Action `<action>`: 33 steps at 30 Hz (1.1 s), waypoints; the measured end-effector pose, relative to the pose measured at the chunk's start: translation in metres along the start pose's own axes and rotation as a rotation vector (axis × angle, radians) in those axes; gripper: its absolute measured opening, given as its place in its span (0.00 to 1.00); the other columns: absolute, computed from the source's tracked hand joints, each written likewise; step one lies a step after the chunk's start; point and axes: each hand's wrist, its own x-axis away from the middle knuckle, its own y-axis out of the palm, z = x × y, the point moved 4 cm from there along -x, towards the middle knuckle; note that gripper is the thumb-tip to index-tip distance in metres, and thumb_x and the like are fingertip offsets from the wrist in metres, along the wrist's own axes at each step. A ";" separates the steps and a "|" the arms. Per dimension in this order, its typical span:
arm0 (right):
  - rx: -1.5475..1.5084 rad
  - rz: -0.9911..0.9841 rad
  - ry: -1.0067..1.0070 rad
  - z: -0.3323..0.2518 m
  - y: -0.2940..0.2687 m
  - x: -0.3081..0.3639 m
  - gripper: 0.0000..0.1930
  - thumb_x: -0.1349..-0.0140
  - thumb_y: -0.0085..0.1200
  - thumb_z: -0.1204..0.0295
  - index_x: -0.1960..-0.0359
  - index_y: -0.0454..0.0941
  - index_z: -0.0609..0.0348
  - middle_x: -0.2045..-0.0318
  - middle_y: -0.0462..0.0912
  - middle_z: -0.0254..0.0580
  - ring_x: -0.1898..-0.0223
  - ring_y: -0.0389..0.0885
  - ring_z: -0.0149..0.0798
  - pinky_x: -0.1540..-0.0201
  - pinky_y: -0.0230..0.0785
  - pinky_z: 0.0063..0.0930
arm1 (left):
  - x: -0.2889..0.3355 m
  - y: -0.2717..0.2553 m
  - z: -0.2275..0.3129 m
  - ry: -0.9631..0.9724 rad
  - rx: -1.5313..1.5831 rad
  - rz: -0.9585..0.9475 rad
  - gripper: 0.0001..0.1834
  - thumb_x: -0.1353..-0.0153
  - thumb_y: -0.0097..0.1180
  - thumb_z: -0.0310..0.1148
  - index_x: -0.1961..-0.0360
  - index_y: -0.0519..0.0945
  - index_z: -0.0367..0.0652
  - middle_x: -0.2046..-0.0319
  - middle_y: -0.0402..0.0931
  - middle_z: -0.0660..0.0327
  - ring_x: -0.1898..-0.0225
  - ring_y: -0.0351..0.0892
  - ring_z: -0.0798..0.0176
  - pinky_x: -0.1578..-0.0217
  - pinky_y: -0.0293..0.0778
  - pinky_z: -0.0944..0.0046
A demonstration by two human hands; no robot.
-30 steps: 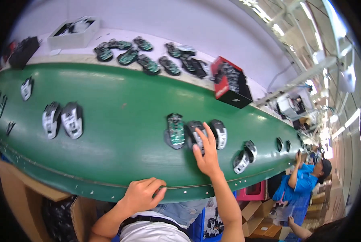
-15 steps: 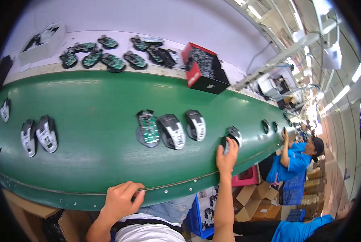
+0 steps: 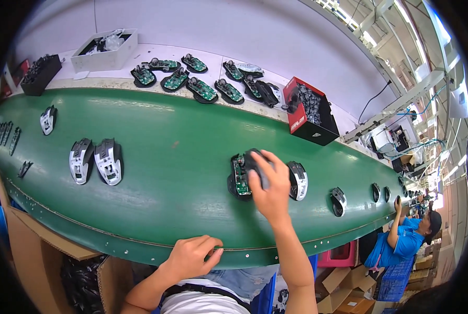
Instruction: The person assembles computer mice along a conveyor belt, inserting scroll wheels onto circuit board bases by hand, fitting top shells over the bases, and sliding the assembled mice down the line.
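Note:
My right hand (image 3: 270,186) is closed over a dark-topped computer mouse (image 3: 258,166) on the green conveyor belt (image 3: 166,209), its fingers covering much of the shell. Touching or just beside that mouse, on its left, lies an opened mouse base with a bare green circuit board (image 3: 241,177). Another mouse, black and white (image 3: 298,180), lies just right of my hand. At the belt's near edge rests my left hand (image 3: 195,255), fingers loosely bent, thumb apart, holding nothing.
Two white-and-black mouse shells (image 3: 108,162) lie to the left. Circuit-board mouse bases (image 3: 201,90) line the far ledge, beside a red-and-black box (image 3: 313,112) of small parts and a white bin (image 3: 106,52). A co-worker in blue (image 3: 401,235) works farther right along the belt.
My right hand has left the mouse farther right and moved left onto the mouse beside the circuit board. My left hand stays at the belt edge. The view has turned leftward.

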 end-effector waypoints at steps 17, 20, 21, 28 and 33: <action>0.423 -0.174 -0.069 0.000 0.050 0.029 0.28 0.35 0.54 0.73 0.34 0.63 0.66 0.36 0.63 0.64 0.35 0.62 0.67 0.34 0.59 0.55 | 0.005 0.008 -0.003 0.045 -0.038 -0.028 0.07 0.40 0.61 0.35 0.66 0.80 0.43 0.75 0.77 0.62 0.76 0.81 0.59 0.75 0.78 0.62; 0.411 -0.178 -0.087 -0.004 0.055 0.031 0.27 0.35 0.53 0.74 0.35 0.64 0.67 0.36 0.63 0.66 0.36 0.63 0.68 0.35 0.60 0.55 | 0.006 0.005 -0.003 0.042 -0.033 -0.023 0.08 0.40 0.61 0.36 0.65 0.80 0.43 0.75 0.77 0.62 0.76 0.81 0.60 0.75 0.78 0.63; 0.357 -0.188 -0.082 -0.001 0.053 0.029 0.27 0.36 0.52 0.75 0.35 0.64 0.67 0.36 0.64 0.65 0.37 0.64 0.67 0.35 0.61 0.54 | 0.006 0.005 -0.003 0.032 -0.029 -0.017 0.08 0.40 0.61 0.36 0.65 0.80 0.43 0.75 0.77 0.62 0.76 0.81 0.60 0.75 0.78 0.63; 0.388 -0.246 -0.081 0.004 0.050 0.025 0.27 0.37 0.52 0.77 0.35 0.65 0.65 0.36 0.64 0.64 0.38 0.65 0.66 0.36 0.62 0.53 | 0.006 0.009 -0.002 0.035 -0.030 -0.013 0.08 0.41 0.63 0.36 0.67 0.80 0.45 0.76 0.76 0.63 0.77 0.80 0.61 0.75 0.76 0.62; 0.360 -0.224 -0.119 0.006 0.055 0.028 0.28 0.38 0.54 0.75 0.36 0.65 0.66 0.38 0.64 0.66 0.39 0.65 0.67 0.35 0.60 0.54 | 0.010 0.009 -0.006 0.037 -0.062 -0.010 0.07 0.41 0.62 0.36 0.68 0.79 0.45 0.77 0.75 0.63 0.77 0.79 0.61 0.76 0.75 0.62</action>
